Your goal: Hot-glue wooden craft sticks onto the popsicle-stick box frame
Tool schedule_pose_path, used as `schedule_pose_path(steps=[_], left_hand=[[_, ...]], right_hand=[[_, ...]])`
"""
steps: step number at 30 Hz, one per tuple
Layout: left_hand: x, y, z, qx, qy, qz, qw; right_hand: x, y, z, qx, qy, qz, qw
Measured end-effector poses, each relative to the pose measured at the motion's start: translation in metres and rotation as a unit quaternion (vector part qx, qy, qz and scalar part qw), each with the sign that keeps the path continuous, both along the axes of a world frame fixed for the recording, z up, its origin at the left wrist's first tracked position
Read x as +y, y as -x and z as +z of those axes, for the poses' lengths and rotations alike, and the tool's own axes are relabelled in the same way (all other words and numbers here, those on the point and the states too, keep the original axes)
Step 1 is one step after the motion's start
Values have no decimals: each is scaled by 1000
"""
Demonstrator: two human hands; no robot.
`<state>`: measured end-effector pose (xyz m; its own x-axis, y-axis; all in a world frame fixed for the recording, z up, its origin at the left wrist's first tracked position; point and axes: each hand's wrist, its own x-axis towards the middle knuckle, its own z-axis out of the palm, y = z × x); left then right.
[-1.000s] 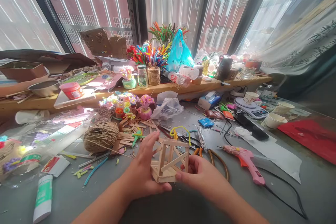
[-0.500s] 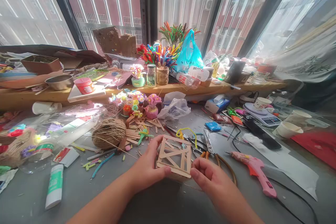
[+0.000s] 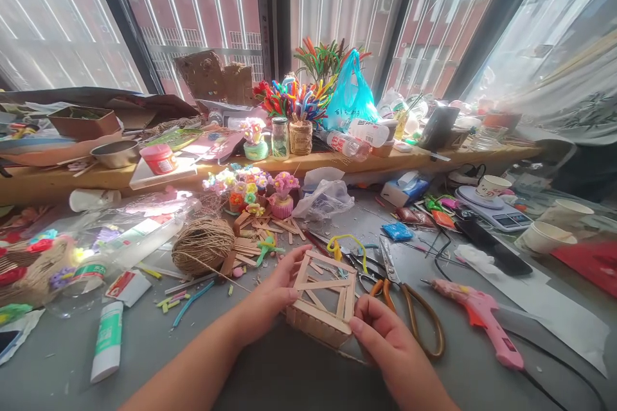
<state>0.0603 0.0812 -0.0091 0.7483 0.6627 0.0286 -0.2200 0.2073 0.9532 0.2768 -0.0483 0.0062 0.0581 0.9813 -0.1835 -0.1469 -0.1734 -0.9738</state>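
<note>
A small box made of wooden craft sticks (image 3: 318,323), with crossed sticks over its open frame, stands low in front of me. My left hand (image 3: 274,295) grips its left side, thumb on the near top edge. Twine (image 3: 240,284) runs from a brown ball of twine (image 3: 203,247) toward the left hand, and a thin strand lies along the box's near edge. At the near right corner my right hand (image 3: 385,334) is closed in a pinch on the strand, touching the box. A loose twine end shows below that hand. The fingertips partly hide the grip.
Beyond the box lie scissors (image 3: 417,314) and pliers with orange handles (image 3: 387,294). A pink glue gun (image 3: 486,318) with its cable is at the right. A glue stick (image 3: 107,340) stands at the left. Loose craft sticks (image 3: 270,226) and pipe-cleaner flowers (image 3: 283,196) lie farther back.
The box has tilted, so more of its near side shows. My left thumb has moved up and left along the edge. The view has shifted slightly left.
</note>
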Motion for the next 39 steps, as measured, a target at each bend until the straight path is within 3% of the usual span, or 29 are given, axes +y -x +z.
schedule_pose_path(steps=[6, 12, 14, 19, 23, 27, 30, 34, 39], left_hand=[[2, -1, -4, -14, 14, -3, 1000], [-4, -4, 10, -53, 22, -12, 998], [-5, -7, 14, -56, 32, 45, 997], [6, -6, 15, 8, -11, 312, 950], [10, 3, 20, 48, -84, 368, 925], [-5, 4, 32, 66, -289, 327, 897], [-14, 3, 40, 93, -422, 186, 883], [-6, 7, 44, 138, -454, 51, 879], [5, 13, 45, 195, -417, 22, 887]], right_hand=[[-1, 3, 1, 17, -3, 1, 1000], [-1, 4, 3, 23, -4, -4, 1000], [-1, 4, 2, 23, -3, -4, 1000], [-1, 3, 0, 18, -1, -10, 1000], [-2, 3, 0, 27, 2, -16, 999], [-3, 6, 0, 51, 2, -8, 999], [-4, 7, -1, 88, -9, -4, 996], [-4, 5, -3, 123, -10, 15, 992], [-5, 0, -5, 136, -5, 19, 991]])
